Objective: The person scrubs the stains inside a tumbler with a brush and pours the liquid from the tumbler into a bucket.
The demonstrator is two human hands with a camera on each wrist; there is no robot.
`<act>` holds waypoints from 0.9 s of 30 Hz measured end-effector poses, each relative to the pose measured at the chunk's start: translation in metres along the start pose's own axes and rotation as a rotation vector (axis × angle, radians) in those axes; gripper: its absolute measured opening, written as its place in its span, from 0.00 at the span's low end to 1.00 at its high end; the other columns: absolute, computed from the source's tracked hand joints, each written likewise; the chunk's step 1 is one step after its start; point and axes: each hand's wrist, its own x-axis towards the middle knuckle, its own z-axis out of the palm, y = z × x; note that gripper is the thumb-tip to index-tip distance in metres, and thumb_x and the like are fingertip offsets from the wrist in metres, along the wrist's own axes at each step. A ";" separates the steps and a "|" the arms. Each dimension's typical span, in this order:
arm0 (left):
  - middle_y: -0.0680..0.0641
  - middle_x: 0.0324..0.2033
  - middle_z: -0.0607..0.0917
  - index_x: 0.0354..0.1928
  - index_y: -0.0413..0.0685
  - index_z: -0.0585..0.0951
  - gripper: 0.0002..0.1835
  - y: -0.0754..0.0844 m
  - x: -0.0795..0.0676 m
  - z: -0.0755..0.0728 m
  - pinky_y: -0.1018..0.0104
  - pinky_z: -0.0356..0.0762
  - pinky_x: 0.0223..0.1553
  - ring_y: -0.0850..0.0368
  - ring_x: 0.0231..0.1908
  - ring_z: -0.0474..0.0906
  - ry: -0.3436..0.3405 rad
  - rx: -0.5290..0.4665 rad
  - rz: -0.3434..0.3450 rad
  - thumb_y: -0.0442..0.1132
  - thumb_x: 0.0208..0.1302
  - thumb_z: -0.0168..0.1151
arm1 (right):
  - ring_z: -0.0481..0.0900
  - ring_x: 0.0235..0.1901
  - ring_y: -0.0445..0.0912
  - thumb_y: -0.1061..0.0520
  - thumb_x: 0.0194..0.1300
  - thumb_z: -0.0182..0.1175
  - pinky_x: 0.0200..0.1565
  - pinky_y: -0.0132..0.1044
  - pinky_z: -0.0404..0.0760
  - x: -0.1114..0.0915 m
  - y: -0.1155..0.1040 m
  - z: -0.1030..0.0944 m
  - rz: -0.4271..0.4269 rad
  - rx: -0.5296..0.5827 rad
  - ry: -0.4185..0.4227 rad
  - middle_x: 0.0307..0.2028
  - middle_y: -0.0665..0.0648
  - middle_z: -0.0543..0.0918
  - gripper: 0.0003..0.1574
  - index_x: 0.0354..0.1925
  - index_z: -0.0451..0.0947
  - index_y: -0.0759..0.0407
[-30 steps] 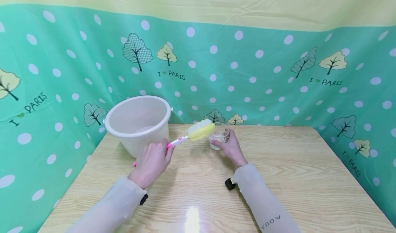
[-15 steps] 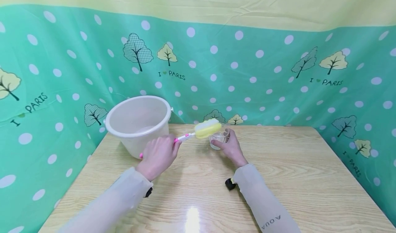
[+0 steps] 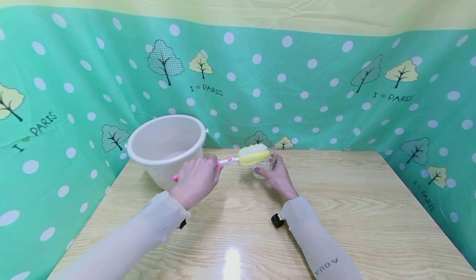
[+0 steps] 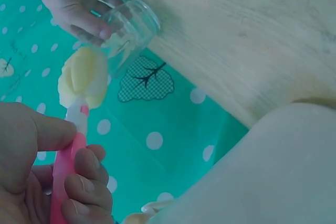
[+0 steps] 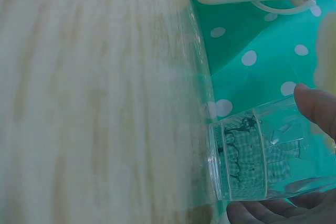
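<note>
Left hand (image 3: 197,180) gripping sponge brush (image 3: 254,156), its yellow-and-white head at mouth of clear glass (image 5: 257,156), contact unclear, right hand (image 3: 279,178) gripping glass near far edge of counter (image 3: 334,176), 1 white bucket (image 3: 163,174) standing to left.

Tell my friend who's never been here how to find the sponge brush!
Start at the big white bucket on the wooden table. In front of it, the left hand grips the sponge brush by its pink-and-white handle. Its puffy yellow-and-white head sets it apart from the see-through glass beside it.
</note>
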 end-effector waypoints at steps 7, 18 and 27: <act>0.51 0.12 0.68 0.27 0.46 0.74 0.13 0.004 0.009 -0.009 0.65 0.60 0.08 0.57 0.11 0.64 -0.005 0.084 0.091 0.44 0.67 0.56 | 0.61 0.64 0.58 0.45 0.50 0.73 0.65 0.55 0.60 0.000 0.000 0.000 0.003 -0.004 0.003 0.65 0.61 0.62 0.59 0.70 0.50 0.56; 0.52 0.12 0.70 0.25 0.48 0.76 0.09 0.014 0.029 -0.029 0.65 0.64 0.10 0.56 0.13 0.67 -0.053 0.202 0.222 0.38 0.63 0.58 | 0.60 0.65 0.58 0.47 0.49 0.73 0.65 0.57 0.58 -0.001 -0.002 -0.001 -0.004 -0.002 0.004 0.66 0.61 0.62 0.59 0.70 0.51 0.57; 0.52 0.13 0.71 0.20 0.49 0.74 0.12 0.023 0.043 -0.043 0.61 0.73 0.12 0.56 0.14 0.70 -0.145 0.343 0.251 0.36 0.62 0.54 | 0.63 0.63 0.57 0.48 0.48 0.74 0.65 0.56 0.59 0.000 -0.001 0.000 -0.021 0.013 0.009 0.63 0.59 0.65 0.58 0.69 0.52 0.57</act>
